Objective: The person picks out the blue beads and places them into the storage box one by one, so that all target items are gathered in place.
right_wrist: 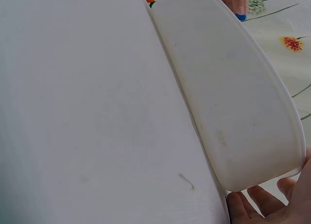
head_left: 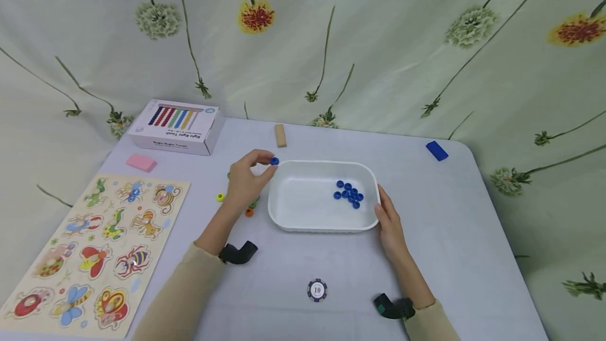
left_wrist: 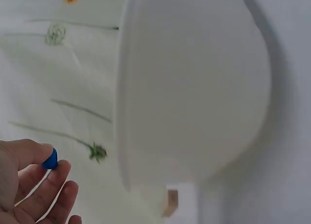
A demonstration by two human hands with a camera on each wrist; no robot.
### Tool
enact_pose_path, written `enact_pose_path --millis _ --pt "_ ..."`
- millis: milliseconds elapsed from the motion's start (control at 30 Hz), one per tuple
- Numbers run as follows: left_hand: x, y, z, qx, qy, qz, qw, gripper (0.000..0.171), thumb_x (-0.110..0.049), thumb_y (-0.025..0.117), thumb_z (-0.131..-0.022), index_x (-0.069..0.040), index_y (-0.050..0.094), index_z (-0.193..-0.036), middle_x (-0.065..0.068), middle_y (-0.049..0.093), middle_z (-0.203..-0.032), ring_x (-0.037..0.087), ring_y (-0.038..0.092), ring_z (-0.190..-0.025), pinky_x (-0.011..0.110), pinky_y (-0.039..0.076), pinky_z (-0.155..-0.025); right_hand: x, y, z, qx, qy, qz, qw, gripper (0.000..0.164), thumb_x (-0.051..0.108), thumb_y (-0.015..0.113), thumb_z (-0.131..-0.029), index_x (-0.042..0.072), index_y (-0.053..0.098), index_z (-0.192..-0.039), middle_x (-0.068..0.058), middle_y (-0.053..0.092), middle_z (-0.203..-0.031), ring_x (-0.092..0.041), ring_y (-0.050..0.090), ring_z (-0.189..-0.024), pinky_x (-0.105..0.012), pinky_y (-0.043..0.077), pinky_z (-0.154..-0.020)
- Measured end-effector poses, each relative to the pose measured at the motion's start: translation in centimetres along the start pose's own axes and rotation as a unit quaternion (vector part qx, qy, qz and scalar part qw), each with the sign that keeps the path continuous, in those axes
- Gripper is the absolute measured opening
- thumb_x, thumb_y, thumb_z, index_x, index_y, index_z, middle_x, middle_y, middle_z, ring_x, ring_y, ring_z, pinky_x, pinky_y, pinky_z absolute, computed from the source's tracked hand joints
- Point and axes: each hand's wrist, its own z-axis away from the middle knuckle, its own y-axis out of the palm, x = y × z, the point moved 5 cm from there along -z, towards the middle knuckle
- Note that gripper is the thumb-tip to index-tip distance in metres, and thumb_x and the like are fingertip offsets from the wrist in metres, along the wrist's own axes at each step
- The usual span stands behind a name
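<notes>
Between thumb and fingertips, my left hand (head_left: 246, 180) pinches a blue bead (head_left: 274, 161) at the left end of a white plastic tray (head_left: 303, 220). The left wrist view shows the same blue bead (left_wrist: 50, 159) with the other fingers loosely bent beneath it. My right hand (head_left: 391, 222) grips the tray's right end, thumb at the rim and fingers along the outer wall. Several blue beads (head_left: 347, 187) lie grouped in the right half of the tray. Beside it, partly hidden by my left hand, are a yellow-green bead (head_left: 220, 197), an orange bead (head_left: 249, 212) and some green ones.
A picture puzzle board (head_left: 106, 257) lies at the left, below a pink block (head_left: 141, 162) and a printed box (head_left: 175, 128). Behind the tray is a wooden block (head_left: 281, 136). A blue block (head_left: 436, 151) lies far right, and a poker chip (head_left: 317, 290) in front.
</notes>
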Motion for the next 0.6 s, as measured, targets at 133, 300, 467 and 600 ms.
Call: enact_pose_path --millis 133,300,467,600 --pt "-2.5 3.7 -1.7 0.078 -0.003 0.028 0.9965 0.024 -0.020 0.066 -0.079 -0.011 0.062 -0.102 0.002 0.065 -0.093 0.015 0.057 -0.089 0.038 0.042 -0.083 -0.3 -0.1 -0.1 -0.002 -0.004 0.002 1.000 0.043 0.022 0.034 -0.096 0.026 0.026 -0.139 0.006 0.025 -0.145 -0.012 0.020 -0.134 -0.011 0.022 -0.101" --pt "-2.7 8.9 -2.7 0.153 -0.014 0.049 0.9869 0.021 -0.019 0.068 -0.078 -0.011 0.065 -0.097 0.000 0.065 -0.083 0.011 0.058 -0.078 0.030 0.047 -0.074 0.4 0.1 0.0 -0.001 0.004 -0.011 1.000 0.044 0.020 0.034 -0.097 0.024 0.026 -0.140 0.004 0.025 -0.145 -0.012 0.021 -0.134 -0.012 0.023 -0.101" --pt "-1.3 12.8 -2.7 0.199 -0.039 0.036 0.9785 0.018 -0.015 0.069 -0.075 -0.010 0.067 -0.092 0.001 0.060 -0.072 0.011 0.054 -0.066 0.020 0.045 -0.059 1.7 0.5 0.4 -0.001 0.009 -0.011 1.000 0.045 0.014 0.032 -0.096 0.016 0.024 -0.140 0.000 0.024 -0.146 -0.015 0.020 -0.134 -0.011 0.023 -0.100" --pt "0.0 14.8 -2.5 0.226 -0.050 -0.007 0.9729 0.017 -0.013 0.068 -0.074 -0.011 0.068 -0.091 0.000 0.059 -0.071 0.011 0.052 -0.064 0.021 0.043 -0.058 2.2 0.5 0.6 -0.005 0.010 -0.004 1.000 0.045 0.014 0.032 -0.096 0.013 0.023 -0.141 -0.002 0.024 -0.146 -0.015 0.020 -0.134 -0.008 0.022 -0.099"
